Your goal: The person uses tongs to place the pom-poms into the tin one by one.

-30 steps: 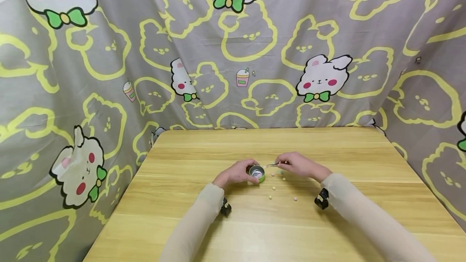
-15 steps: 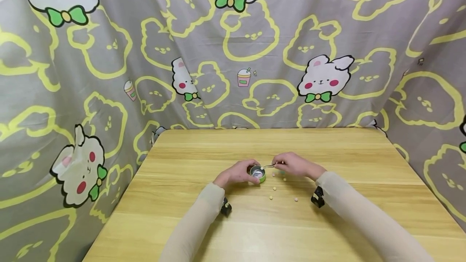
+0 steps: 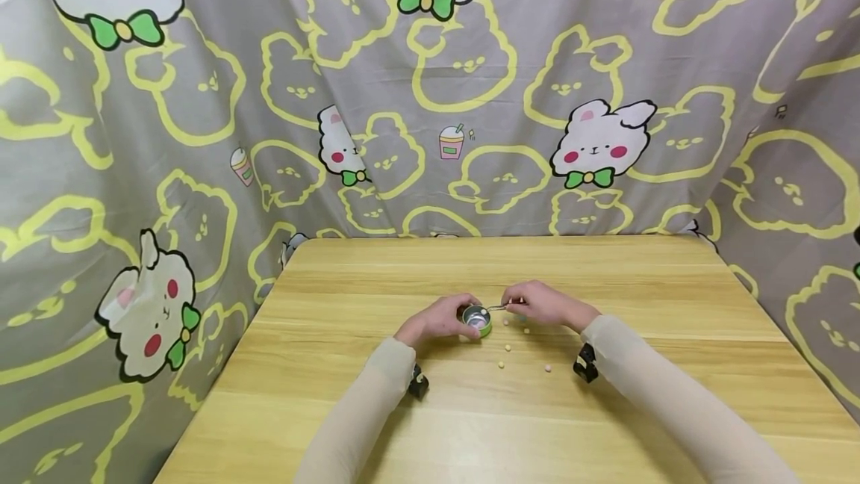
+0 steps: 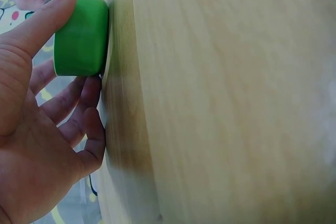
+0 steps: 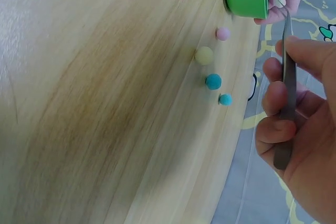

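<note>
My left hand (image 3: 440, 317) grips a small round green tin (image 4: 81, 35) between thumb and fingers. The tin stands on the table, its silvery inside facing up. In my right hand (image 3: 544, 303) is a pair of metal tweezers (image 5: 289, 80), pinched between thumb and fingers. A small white ball (image 5: 279, 1) is at the tweezers' tips, at the tin's open top. Near the tin lie a pink ball (image 5: 223, 34), a pale yellow ball (image 5: 204, 55), a blue ball (image 5: 213, 81) and a smaller turquoise ball (image 5: 225, 99).
More small balls lie on the wooden table (image 3: 322, 394) nearer to me, among them a yellow ball (image 3: 500, 365) and a pinkish ball (image 3: 547, 369). A patterned grey curtain (image 3: 390, 193) hangs behind the table and along both sides.
My right hand has moved left with the tweezers, bringing the white ball from beside the tin to over its opening. My left hand has kept its grip on the tin.
</note>
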`<move>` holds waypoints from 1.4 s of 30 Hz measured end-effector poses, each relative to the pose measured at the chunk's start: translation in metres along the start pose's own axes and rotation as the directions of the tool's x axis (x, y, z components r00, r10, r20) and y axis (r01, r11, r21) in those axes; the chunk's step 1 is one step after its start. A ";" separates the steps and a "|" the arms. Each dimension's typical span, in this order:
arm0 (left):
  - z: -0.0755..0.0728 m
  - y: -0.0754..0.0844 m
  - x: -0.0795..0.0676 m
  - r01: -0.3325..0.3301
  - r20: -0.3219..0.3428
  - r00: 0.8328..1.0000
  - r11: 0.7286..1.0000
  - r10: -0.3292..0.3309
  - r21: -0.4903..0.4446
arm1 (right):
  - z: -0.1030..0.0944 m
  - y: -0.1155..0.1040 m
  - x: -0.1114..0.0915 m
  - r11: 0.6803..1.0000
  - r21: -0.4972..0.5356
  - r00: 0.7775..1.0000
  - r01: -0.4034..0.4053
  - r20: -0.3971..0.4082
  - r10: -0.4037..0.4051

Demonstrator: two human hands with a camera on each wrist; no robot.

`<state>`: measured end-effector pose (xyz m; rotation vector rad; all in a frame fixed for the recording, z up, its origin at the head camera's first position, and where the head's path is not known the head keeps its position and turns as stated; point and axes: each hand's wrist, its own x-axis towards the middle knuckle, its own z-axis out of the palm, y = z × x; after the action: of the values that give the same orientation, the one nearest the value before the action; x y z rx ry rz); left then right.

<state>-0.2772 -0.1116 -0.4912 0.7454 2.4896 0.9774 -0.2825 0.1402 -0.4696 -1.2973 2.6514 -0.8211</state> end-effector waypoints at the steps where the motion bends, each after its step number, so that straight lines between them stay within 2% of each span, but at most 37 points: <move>1: 0.000 0.000 0.000 0.001 -0.001 1.000 1.000 -0.001 -0.001 | 0.000 0.000 0.000 1.000 0.002 1.000 -0.001 0.003 0.001; 13: 0.000 -0.003 0.001 -0.003 -0.005 1.000 1.000 0.003 0.014 | 0.000 0.001 0.000 0.998 0.036 0.999 -0.051 0.003 0.051; 21: 0.001 -0.004 0.002 -0.009 -0.002 1.000 1.000 0.009 0.007 | -0.008 0.000 -0.007 0.997 0.053 0.998 -0.055 0.012 0.054; 27: 0.001 -0.005 0.002 -0.008 0.006 1.000 1.000 0.008 -0.009 | -0.013 0.003 -0.016 0.997 0.039 0.998 -0.061 -0.005 0.061; 35: 0.000 -0.003 0.001 0.003 0.011 1.000 1.000 -0.003 -0.023 | -0.019 0.007 -0.033 0.992 0.062 0.994 -0.109 -0.003 0.110; 42: 0.001 -0.003 0.001 0.001 0.007 1.000 1.000 -0.001 -0.009 | -0.023 0.009 -0.051 0.996 0.031 0.996 -0.078 -0.035 0.079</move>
<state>-0.2789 -0.1125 -0.4944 0.7432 2.4779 0.9836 -0.2631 0.1933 -0.4624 -1.1746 2.6871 -0.8778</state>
